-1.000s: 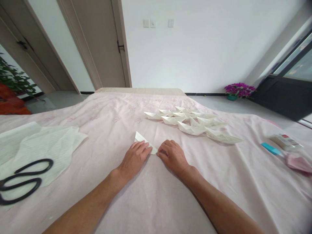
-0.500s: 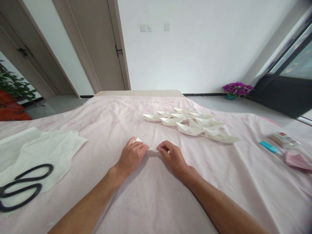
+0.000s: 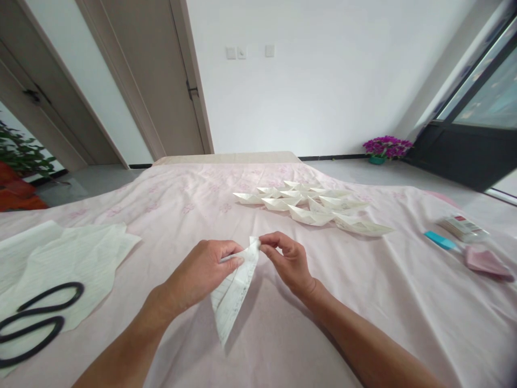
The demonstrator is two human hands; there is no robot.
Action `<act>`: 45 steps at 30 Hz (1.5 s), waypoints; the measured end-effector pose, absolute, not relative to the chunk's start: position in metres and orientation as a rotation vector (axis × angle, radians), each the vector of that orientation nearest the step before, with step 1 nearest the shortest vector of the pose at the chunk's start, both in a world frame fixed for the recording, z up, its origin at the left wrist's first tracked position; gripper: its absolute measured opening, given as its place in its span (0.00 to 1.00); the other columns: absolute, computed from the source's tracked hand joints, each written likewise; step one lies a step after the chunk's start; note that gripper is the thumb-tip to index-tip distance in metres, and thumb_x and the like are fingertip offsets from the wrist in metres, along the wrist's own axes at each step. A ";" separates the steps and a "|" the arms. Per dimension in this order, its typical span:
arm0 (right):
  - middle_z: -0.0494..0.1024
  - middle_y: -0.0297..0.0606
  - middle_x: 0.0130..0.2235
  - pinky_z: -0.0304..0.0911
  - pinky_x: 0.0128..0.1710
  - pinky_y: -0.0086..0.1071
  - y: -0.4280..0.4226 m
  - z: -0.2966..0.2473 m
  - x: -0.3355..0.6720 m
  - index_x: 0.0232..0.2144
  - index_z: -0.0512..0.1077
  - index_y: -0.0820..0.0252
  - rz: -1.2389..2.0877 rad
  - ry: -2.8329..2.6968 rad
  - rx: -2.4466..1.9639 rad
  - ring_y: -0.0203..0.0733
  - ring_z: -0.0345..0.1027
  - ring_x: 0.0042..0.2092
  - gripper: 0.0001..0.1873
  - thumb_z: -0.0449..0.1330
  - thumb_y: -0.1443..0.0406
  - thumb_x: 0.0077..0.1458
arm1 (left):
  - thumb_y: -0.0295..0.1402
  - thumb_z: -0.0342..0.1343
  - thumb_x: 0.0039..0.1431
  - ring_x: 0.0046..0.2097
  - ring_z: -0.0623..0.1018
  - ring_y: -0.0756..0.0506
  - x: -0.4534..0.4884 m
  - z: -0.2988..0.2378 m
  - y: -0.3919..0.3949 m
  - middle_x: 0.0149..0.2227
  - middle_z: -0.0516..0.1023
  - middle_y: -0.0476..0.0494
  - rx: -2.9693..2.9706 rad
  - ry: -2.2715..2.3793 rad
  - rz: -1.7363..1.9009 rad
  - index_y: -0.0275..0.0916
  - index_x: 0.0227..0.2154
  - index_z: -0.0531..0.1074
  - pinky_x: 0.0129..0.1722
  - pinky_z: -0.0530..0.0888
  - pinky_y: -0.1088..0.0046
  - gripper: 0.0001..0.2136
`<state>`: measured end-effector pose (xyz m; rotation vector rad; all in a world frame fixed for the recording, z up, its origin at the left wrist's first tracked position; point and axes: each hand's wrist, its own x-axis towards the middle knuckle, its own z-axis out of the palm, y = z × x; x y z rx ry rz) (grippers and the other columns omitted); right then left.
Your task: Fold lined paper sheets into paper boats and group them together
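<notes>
Pink cloth (image 3: 181,226) with faint flower patterns covers the surface before a white wall (image 3: 323,91). At the far left, a leafy plant (image 3: 24,148) stands beside a grey-brown door (image 3: 48,86), with something orange (image 3: 18,188) below it. Nearer, on the left of the cloth, thin white sheets (image 3: 76,258) overlap, and black scissors (image 3: 40,311) lie partly over them, cut off by the picture's edge. Another door (image 3: 137,70) is behind, left of the wall switches (image 3: 270,51).

In the near middle, the left hand (image 3: 205,267) pinches a folded paper (image 3: 234,302) between thumb and fingers. It slants, its pointed end towards the near side; whether that tip touches the cloth, I cannot tell. Just to the right, the right hand (image 3: 288,264) grips its upper corner between thumb and forefinger.

Farther back and right, white paper boats (image 3: 311,216) sit clustered. Purple flowers (image 3: 388,146) stand on the floor beyond. At the right, a blue object (image 3: 440,240) lies near a clear-wrapped pack (image 3: 464,227) and a pink item (image 3: 487,261).
</notes>
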<state>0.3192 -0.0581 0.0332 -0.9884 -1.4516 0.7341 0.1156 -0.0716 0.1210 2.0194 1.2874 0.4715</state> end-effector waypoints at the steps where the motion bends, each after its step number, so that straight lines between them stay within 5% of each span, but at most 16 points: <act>1: 0.79 0.34 0.32 0.67 0.37 0.32 -0.057 0.033 0.319 0.33 0.78 0.56 0.819 -1.405 -0.977 0.38 0.71 0.34 0.07 0.65 0.60 0.52 | 0.38 0.52 0.59 0.35 0.77 0.47 0.114 0.119 -0.069 0.34 0.81 0.51 1.941 1.257 0.480 0.41 0.38 0.78 0.34 0.68 0.76 0.12; 7: 0.76 0.32 0.27 0.63 0.31 0.30 -0.041 0.016 0.321 0.35 0.77 0.60 1.207 -1.187 -1.052 0.35 0.67 0.28 0.15 0.68 0.58 0.45 | 0.38 0.55 0.55 0.36 0.78 0.43 0.109 0.071 -0.039 0.37 0.81 0.44 1.631 1.088 0.392 0.35 0.44 0.76 0.34 0.70 0.72 0.17; 15: 0.79 0.33 0.29 0.61 0.33 0.30 -0.036 0.006 0.332 0.32 0.77 0.59 0.974 -1.516 -1.364 0.37 0.69 0.31 0.08 0.60 0.64 0.50 | 0.32 0.59 0.57 0.48 0.74 0.42 0.129 0.031 -0.048 0.46 0.76 0.43 2.331 1.619 0.555 0.42 0.45 0.74 0.49 0.67 0.65 0.12; 26: 0.79 0.33 0.29 0.62 0.32 0.29 -0.038 0.010 0.330 0.30 0.77 0.59 0.909 -1.572 -1.381 0.38 0.70 0.31 0.08 0.59 0.64 0.50 | 0.39 0.62 0.56 0.43 0.75 0.43 0.140 0.016 -0.066 0.41 0.74 0.45 2.449 1.730 0.551 0.40 0.41 0.69 0.42 0.69 0.65 0.13; 34: 0.80 0.34 0.30 0.63 0.34 0.30 -0.038 0.008 0.331 0.31 0.78 0.59 0.911 -1.587 -1.384 0.39 0.72 0.32 0.08 0.59 0.64 0.50 | 0.32 0.63 0.55 0.43 0.76 0.45 0.143 0.011 -0.058 0.41 0.75 0.48 2.210 1.690 0.759 0.42 0.39 0.72 0.44 0.68 0.68 0.10; 45: 0.81 0.35 0.33 0.64 0.37 0.32 -0.037 0.006 0.333 0.32 0.79 0.58 0.864 -1.637 -1.372 0.40 0.73 0.35 0.08 0.59 0.66 0.50 | 0.34 0.60 0.56 0.39 0.75 0.46 0.147 0.019 -0.057 0.37 0.76 0.49 2.126 1.705 0.714 0.41 0.32 0.74 0.39 0.66 0.70 0.03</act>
